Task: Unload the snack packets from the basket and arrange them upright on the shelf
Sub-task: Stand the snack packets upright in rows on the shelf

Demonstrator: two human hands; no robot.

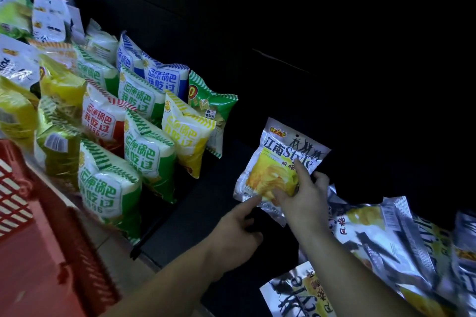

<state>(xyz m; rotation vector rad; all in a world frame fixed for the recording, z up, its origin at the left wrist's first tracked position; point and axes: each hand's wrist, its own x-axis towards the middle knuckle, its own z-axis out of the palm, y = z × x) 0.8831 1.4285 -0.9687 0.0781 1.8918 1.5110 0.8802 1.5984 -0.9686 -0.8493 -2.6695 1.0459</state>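
Frame centre: right hand (pixel 301 197) fingers pinch silver packet (pixel 279 162) at the shelf (pixel 203 216); left hand (pixel 235 230) forefinger touches its lower corner.

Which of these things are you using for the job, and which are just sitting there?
Job: silver-yellow packet in the right hand; left hand touching it; red basket; shelf; loose silver packets.
Just there: striped packets standing in rows.

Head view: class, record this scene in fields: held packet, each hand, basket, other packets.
held packet: silver packet, roughly upright over shelf
right hand: grips silver packet
left hand: index fingertip at its lower corner
basket: red, lower left
standing packets: rows on left
lying packets: silver, on right
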